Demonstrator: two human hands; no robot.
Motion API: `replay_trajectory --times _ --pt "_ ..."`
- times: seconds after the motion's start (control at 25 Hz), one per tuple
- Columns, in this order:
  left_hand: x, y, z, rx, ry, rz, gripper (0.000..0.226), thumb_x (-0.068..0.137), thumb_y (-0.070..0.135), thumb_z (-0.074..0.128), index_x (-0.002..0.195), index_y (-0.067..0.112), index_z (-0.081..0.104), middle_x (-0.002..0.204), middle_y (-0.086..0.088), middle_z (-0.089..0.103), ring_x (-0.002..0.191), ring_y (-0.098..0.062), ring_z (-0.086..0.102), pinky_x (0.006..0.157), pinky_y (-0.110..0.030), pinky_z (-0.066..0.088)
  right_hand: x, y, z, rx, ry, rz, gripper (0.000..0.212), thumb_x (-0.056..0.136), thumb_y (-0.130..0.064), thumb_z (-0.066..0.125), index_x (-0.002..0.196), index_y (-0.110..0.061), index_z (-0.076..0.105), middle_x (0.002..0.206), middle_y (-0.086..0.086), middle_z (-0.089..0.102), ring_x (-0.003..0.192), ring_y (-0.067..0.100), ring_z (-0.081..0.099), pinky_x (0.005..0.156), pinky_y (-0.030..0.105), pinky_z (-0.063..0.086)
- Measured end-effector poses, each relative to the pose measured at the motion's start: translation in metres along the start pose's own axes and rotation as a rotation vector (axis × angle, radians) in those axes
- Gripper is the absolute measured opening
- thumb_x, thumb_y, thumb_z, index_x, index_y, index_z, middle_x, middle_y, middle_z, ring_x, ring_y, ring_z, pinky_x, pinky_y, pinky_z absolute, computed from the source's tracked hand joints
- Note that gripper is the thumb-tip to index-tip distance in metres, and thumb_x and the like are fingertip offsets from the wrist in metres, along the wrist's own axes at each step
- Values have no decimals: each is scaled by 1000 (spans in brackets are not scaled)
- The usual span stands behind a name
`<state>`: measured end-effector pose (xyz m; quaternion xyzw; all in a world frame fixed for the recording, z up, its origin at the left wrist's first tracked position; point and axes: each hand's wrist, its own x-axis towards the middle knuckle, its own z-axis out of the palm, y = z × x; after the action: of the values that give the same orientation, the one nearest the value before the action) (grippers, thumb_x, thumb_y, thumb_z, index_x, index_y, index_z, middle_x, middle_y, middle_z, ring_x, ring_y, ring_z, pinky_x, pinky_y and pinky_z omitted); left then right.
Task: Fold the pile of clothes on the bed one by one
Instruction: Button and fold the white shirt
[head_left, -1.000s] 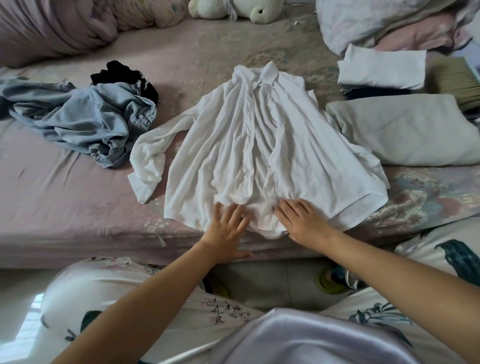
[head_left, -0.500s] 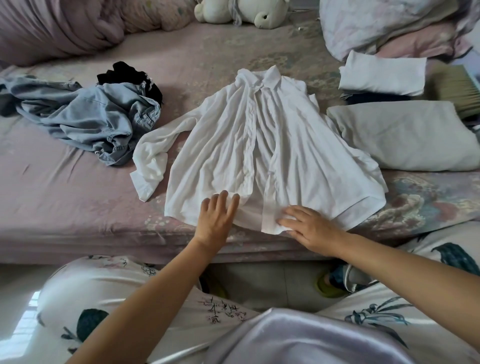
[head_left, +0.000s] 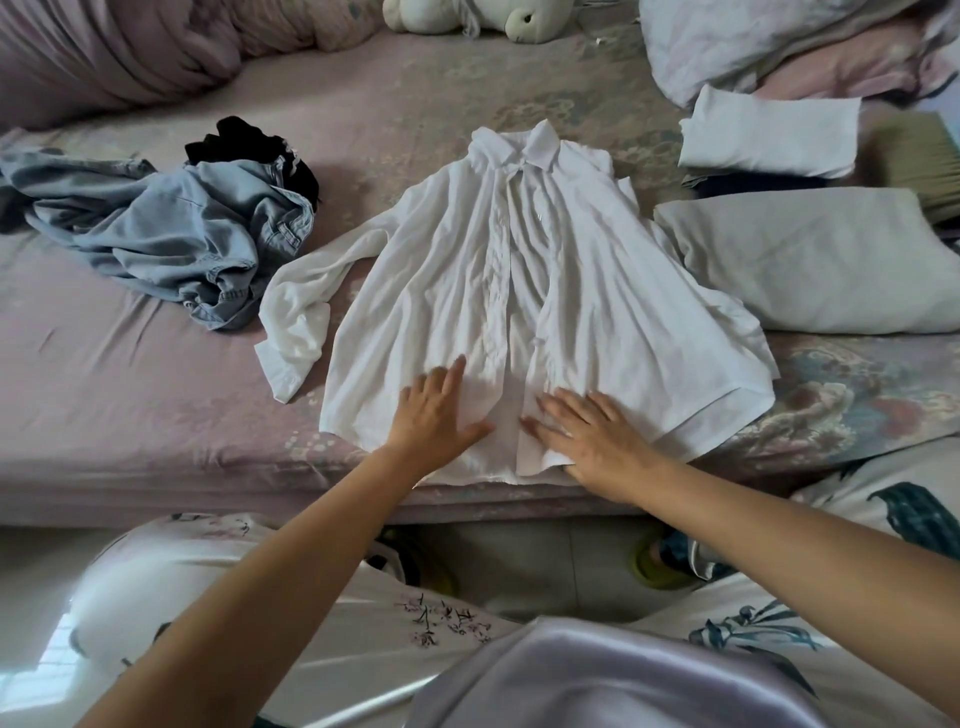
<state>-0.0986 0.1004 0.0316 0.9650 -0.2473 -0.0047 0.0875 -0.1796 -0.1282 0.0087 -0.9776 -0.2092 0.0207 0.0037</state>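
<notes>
A white shirt (head_left: 545, 291) lies face up and spread flat near the front edge of a bed (head_left: 130, 395), collar pointing away from the person, as both hands press on its lower hem. The right sleeve of the shirt is mostly hidden under the body of the garment, while the other sleeve lies bent just left of the left hand (head_left: 434, 415). A soft toy (head_left: 467, 15) is cut off by the top edge of the view, and what lies under the folded white cloth (head_left: 769, 132) far beyond the right hand (head_left: 592, 441) is dark and hard to make out.

The left hand lies flat with fingers straight and close together, thumb spread, palm down on the shirt's left front panel. The right hand lies flat beside it, fingers spread apart, on the right panel at the hem; neither hand grips the fabric. The thumbs point toward each other across the button strip, close but not touching. Both bare forearms reach in from the bottom of the view.

Left of the left hand, bare sheet runs to the bed's front edge, with a crumpled denim garment (head_left: 171, 234) and a black garment (head_left: 244, 145) farther off. A grey pillow (head_left: 810, 265) touches the shirt beyond the right hand, leaving little free room there.
</notes>
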Motion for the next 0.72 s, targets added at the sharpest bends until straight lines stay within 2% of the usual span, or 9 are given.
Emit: replay_trajectory --times 0.08,0.2,0.32,0.4,0.44,0.48,0.56,0.6,0.72 --pt "8 13 -2 -209 -221 -98 55 88 30 60 137 11 43 125 -12 56 113 -29 52 90 -34 40 0 0 -1 185 65 6 60 86 -26 51 144 -27 37 147 5 43 137 28 37 108 47 29" --pt "0 30 -8 -568 -215 20 34 88 13 57 123 10 58 99 -6 66 88 -22 62 74 -27 44 -14 3 -1 384 126 -85 55 91 -31 36 145 -26 34 147 0 42 138 17 31 113 33 19" --pt "-10 40 -6 -419 -407 135 51 90 17 55 139 16 44 107 -8 65 89 -23 61 73 -21 40 -25 10 3 163 67 -201 50 98 -45 24 144 -31 36 148 1 41 138 18 35 110 38 29" --pt "-7 36 -4 -363 -547 109 54 91 22 53 143 20 39 97 -2 64 78 -15 57 68 -18 37 -26 13 1 153 -25 -212 61 97 -57 8 144 -30 36 152 0 32 141 17 27 113 38 22" --pt "-3 34 -7 -381 -552 102 48 92 26 52 139 21 44 86 3 62 71 -11 54 67 -19 40 -23 14 -5 208 -52 -219 65 94 -60 9 143 -28 39 153 -1 28 142 15 23 114 35 16" --pt "5 34 -11 -409 -516 70 38 94 30 50 131 20 52 81 5 60 70 -11 55 68 -23 44 -17 15 -13 285 -38 -207 63 96 -58 17 138 -23 48 150 2 32 140 18 27 113 35 18" --pt "27 29 -16 -469 -345 -36 27 98 27 43 109 11 61 87 -5 63 75 -18 57 73 -33 49 0 23 -20 380 82 -41 42 99 -37 41 122 -11 64 137 14 52 129 29 47 105 38 32" --pt "38 28 -16 -463 -230 -75 26 98 23 42 103 6 61 92 -10 62 78 -19 57 73 -33 46 12 29 -22 392 129 53 34 97 -26 49 121 -7 64 133 15 55 125 31 50 103 38 35" --pt "73 29 -1 -402 3 -71 22 95 15 47 99 0 63 99 -13 56 89 -26 56 81 -36 47 49 42 -22 358 149 193 35 91 -8 54 125 -4 60 134 13 55 122 31 52 101 40 40"
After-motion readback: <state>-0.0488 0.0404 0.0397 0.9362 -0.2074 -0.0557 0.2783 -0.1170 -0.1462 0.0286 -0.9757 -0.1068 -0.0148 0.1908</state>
